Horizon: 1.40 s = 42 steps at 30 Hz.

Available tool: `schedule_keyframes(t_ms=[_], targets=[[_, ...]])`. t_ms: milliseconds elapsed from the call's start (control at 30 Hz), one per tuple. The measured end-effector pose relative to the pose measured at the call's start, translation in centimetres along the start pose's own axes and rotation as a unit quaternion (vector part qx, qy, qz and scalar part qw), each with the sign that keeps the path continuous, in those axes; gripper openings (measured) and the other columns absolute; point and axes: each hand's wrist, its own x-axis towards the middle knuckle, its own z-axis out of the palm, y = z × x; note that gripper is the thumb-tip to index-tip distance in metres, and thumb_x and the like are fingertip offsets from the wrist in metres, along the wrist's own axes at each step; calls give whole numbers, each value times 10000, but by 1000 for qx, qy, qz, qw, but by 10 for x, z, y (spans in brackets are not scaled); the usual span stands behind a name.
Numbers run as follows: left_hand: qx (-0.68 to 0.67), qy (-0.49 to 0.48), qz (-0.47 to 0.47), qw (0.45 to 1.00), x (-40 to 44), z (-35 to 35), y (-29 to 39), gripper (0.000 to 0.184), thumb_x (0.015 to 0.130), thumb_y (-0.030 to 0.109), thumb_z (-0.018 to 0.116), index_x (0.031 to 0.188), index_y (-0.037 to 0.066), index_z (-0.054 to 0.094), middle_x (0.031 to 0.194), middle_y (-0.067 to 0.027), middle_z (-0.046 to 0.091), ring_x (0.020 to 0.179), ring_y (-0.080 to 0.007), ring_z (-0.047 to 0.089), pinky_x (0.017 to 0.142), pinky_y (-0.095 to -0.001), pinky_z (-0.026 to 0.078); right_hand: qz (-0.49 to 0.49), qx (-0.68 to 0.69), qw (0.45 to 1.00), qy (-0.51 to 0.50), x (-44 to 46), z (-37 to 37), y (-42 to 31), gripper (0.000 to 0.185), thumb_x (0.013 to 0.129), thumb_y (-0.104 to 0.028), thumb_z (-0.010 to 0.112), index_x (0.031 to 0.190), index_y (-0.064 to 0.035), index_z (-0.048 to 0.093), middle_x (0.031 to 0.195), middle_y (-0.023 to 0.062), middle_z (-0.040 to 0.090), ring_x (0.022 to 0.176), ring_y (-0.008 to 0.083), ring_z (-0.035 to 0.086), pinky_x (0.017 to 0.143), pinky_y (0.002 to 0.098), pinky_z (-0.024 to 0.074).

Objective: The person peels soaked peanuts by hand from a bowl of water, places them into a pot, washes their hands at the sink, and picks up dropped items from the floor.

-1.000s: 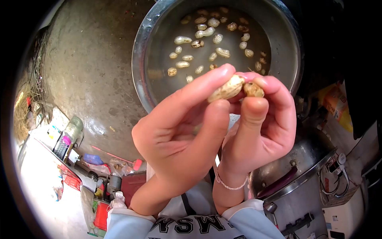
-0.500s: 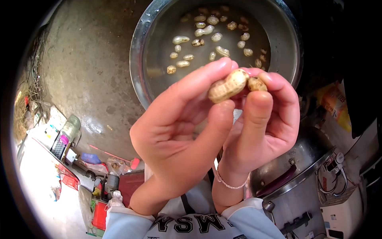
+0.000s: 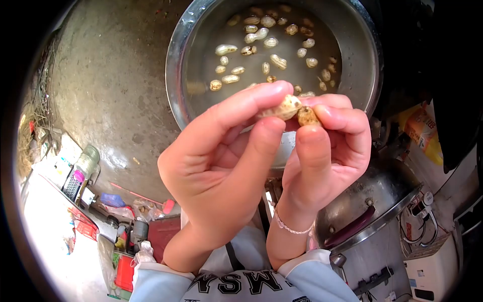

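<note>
Between the thumb and index finger of my left hand (image 3: 216, 141) is a pale peanut (image 3: 287, 107), partly covered by the fingers. My right hand (image 3: 329, 146), with a braided band on its wrist, pinches a smaller, browner peanut (image 3: 307, 117). The two peanuts meet end to end, or nearly so, over the near side of a large metal basin (image 3: 176, 65). Several unshelled peanuts, one of them a long pale peanut (image 3: 278, 61), float in the basin's water.
A metal pan (image 3: 347, 219) with a dark purple handle-like object (image 3: 352, 229) stands at the lower right, beside a white appliance (image 3: 427, 274). On the left are a glass jar (image 3: 88, 160), a red container (image 3: 125, 272) and a pink-headed stick (image 3: 168, 206) on the floor.
Both hands have shifted slightly left and turned a little. The left peanut, more exposed half a second ago, is now more covered by my fingers. The floating peanuts have drifted slightly.
</note>
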Motion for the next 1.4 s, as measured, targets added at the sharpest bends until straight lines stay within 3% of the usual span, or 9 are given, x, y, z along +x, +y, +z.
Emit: schedule_keyframes(t_ms=[233,500,700,800,867,1100,1233,1367,1400], targets=[[31,15,27,999,-1,-2,2,204,791,-44,496,992,-78,510,970,-186,568,890,-218,569,787,-276,459,-24,7,1000,-6,-1,5,1,192,702,-63,649,833,-2,523,793,95,540,723,143,530,673,242,452],[81,-2,31,996,-4,-6,1,207,766,-66,520,973,-71,517,972,-187,567,887,-213,571,786,-273,460,15,-10,996,84,-4,15,-2,93,716,20,563,787,-8,509,722,42,496,637,89,460,610,199,406],[55,17,18,998,-1,-6,2,202,756,-73,528,958,-67,523,955,-180,572,881,-210,572,785,-273,460,-20,-53,998,17,-2,13,-4,102,711,20,578,775,-13,507,724,50,504,667,97,483,629,196,406],[72,14,15,997,-1,-5,3,203,752,-79,527,955,-67,525,946,-177,574,879,-212,573,785,-272,460,55,-34,995,78,-2,17,-4,108,709,15,592,771,-12,509,736,63,517,676,102,491,640,192,407],[43,17,10,999,1,-3,4,202,744,-88,527,945,-67,526,943,-178,574,877,-213,574,784,-272,461,-44,-55,996,45,-2,16,0,104,707,33,579,764,-11,504,732,58,512,661,92,476,624,187,400],[58,15,13,998,5,-4,1,183,743,-95,515,924,-69,529,939,-176,573,881,-221,573,782,-280,463,-9,-75,995,60,3,16,-2,106,704,61,557,756,-9,496,705,56,512,632,85,464,608,179,395],[64,17,21,998,5,-4,0,189,745,-104,499,927,-62,528,956,-177,565,888,-232,571,783,-289,463,-51,-115,992,-12,6,7,1,105,703,66,556,767,-2,507,707,55,512,633,84,467,591,176,397],[44,28,-10,999,6,-6,0,191,747,-98,501,933,-56,523,963,-181,563,891,-237,571,797,-296,457,-10,-131,991,23,4,14,2,102,709,48,567,781,-1,513,715,60,517,641,88,476,609,189,406],[43,27,-10,999,6,-6,0,191,747,-98,501,933,-56,523,963,-181,563,891,-237,571,797,-296,457,12,-67,997,44,5,14,3,94,714,34,572,781,2,513,720,63,519,644,92,482,613,193,409]])
